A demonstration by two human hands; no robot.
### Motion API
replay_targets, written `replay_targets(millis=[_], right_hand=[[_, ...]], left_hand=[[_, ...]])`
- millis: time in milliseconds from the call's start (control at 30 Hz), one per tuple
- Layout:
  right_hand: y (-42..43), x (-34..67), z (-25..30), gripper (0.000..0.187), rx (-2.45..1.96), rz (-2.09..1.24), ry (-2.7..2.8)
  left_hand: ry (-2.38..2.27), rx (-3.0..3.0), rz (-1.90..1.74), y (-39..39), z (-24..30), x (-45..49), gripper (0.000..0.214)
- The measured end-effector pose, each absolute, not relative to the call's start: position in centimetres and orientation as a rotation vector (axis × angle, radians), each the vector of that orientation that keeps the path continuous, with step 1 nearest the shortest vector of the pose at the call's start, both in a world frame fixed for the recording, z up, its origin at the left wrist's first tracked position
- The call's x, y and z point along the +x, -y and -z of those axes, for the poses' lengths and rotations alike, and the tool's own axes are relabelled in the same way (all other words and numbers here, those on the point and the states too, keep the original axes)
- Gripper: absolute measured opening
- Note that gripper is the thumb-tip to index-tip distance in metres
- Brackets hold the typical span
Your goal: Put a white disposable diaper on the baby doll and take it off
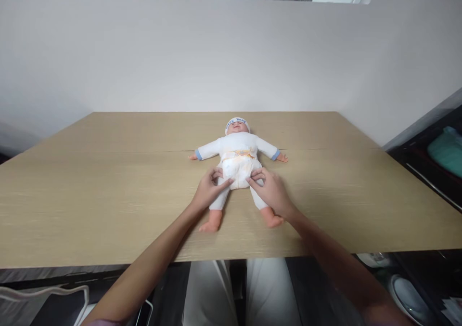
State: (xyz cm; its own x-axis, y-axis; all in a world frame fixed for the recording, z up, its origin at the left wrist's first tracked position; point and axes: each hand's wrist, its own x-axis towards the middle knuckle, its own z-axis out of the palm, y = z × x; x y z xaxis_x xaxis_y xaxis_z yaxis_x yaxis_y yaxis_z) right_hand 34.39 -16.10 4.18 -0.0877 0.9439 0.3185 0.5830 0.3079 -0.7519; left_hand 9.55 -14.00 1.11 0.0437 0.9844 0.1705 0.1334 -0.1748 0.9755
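A baby doll in a white suit and white cap lies on its back in the middle of the wooden table, head away from me, arms spread. It wears a white diaper with a coloured waistband. My left hand pinches the diaper's left side at the doll's hip, fingers pressed together. On the other side, my right hand pinches the diaper's right edge at the other hip. Both forearms reach in from the near table edge, partly covering the doll's thighs.
A plain white wall stands behind the table. Dark shelving with a teal object is at the right. White round items sit on the floor at lower right, and a white-framed thing at lower left.
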Motion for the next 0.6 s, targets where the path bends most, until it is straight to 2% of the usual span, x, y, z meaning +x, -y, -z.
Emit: replay_targets(millis=[100,200,400,600], right_hand=[[16.4,33.9,-4.1,0.018,-1.365,-0.476,1.877],[16.5,33.6,-3.5,0.021,-1.326,-0.419,1.936],[15.6,34.0,-2.1,0.017,-1.301,-0.305,1.813],[15.8,35.1,-1.5,0.018,-1.110,-0.269,1.816]], left_hand=[[-1.285,1.705,-1.149,14.2,-1.4,9.3,0.039],[-1.237,1.717,-1.086,14.1,-1.7,9.2,0.040],[-1.132,1.448,-1.180,14.1,-1.4,10.0,0.046],[-1.330,1.652,-1.292,15.2,-1.3,9.1,0.036]])
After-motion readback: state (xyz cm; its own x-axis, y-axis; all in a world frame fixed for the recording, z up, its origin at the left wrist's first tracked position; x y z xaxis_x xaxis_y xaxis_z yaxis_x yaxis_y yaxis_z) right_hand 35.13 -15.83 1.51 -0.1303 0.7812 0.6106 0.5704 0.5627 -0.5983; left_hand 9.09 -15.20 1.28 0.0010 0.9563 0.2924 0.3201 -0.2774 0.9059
